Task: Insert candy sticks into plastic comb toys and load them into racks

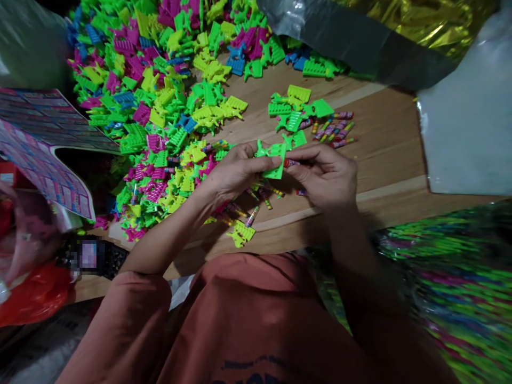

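Wood-grained table (388, 141): bright plastic heap (160, 106) at left
Left hand (240, 166): fingers gripping green piece (276, 151) above table
Right hand (330, 173): fingertips pinching small tube (291, 163) beside it
Dim room: red bag (40, 293) lower left

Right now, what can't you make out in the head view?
All in the head view:
Bright green flat plastic piece in the left hand: partly covered by the thumb.
Small red-ended tube in the right hand: partly behind the fingers; whether it touches the green piece is too small to tell.
Rust-coloured fabric shirt: lettering cut off by the bottom edge.
Pink-and-blue printed sheet: print too small to read.
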Available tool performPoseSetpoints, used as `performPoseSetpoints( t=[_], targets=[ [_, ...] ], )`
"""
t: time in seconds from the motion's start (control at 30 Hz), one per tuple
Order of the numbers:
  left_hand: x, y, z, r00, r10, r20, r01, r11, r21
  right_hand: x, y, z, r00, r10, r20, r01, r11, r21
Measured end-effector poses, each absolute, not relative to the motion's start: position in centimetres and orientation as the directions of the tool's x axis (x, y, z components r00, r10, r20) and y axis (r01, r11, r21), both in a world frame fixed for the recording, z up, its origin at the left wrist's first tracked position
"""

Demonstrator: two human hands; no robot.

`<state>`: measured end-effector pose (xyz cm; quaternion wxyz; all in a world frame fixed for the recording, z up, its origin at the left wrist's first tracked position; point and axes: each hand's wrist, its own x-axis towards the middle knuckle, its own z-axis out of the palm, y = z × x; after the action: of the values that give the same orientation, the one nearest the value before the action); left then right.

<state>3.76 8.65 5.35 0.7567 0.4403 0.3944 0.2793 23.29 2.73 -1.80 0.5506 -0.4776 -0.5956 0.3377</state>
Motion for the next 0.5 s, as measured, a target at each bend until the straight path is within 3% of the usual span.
performPoseSetpoints(
  t=[0.17,0.33,0.5],
  targets=[
    [3.7,7.7,5.1,0.430,0.866,-0.255,0.022,0.272,0.962,23.0,2.4,-1.9,0.090,0.898,0.430,0.291,0.389,-0.874],
    [3.6,7.3,4.7,0.466,0.824,-0.324,-0.008,0.370,0.929,22.4,1.9,-2.0,0.078,0.896,0.438,0.254,0.407,-0.877],
    [3.6,7.0,5.0,0.337,0.904,-0.262,0.095,0.244,0.965,22.1,1.8,-1.9,0.092,0.869,0.486,0.367,0.424,-0.828]
  ],
)
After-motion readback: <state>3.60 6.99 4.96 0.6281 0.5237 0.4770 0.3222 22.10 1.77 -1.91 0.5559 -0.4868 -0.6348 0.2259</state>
